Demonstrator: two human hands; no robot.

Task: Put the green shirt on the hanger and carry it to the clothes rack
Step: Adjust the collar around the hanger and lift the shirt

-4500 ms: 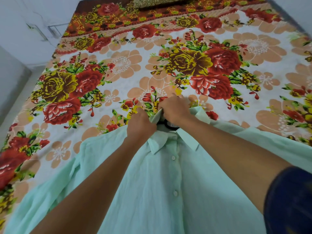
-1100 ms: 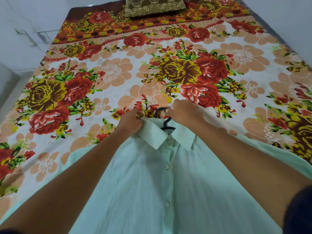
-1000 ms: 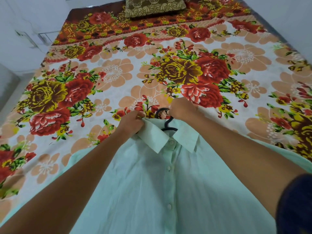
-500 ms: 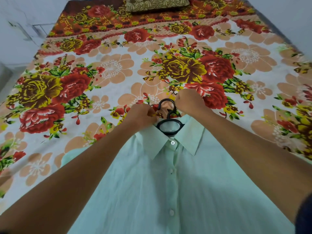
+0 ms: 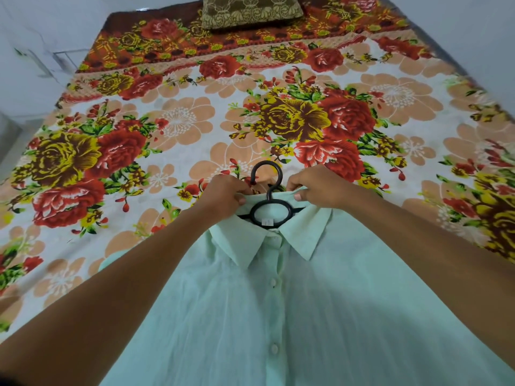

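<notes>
At the collar of the green shirt [image 5: 278,302], spread on the bed [image 5: 178,126], my left hand [image 5: 225,195] and right hand [image 5: 312,188] each pinch the neckband; the hanger [image 5: 269,203] hook, half-buried a second ago, now stands clear, so hanging is nearly done. Its arms lie hidden inside; no rack shows.

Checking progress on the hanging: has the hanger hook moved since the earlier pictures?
Yes. The hanger hook, hidden under the collar at first, now sticks out past it toward the pillow, over the bedsheet.
</notes>
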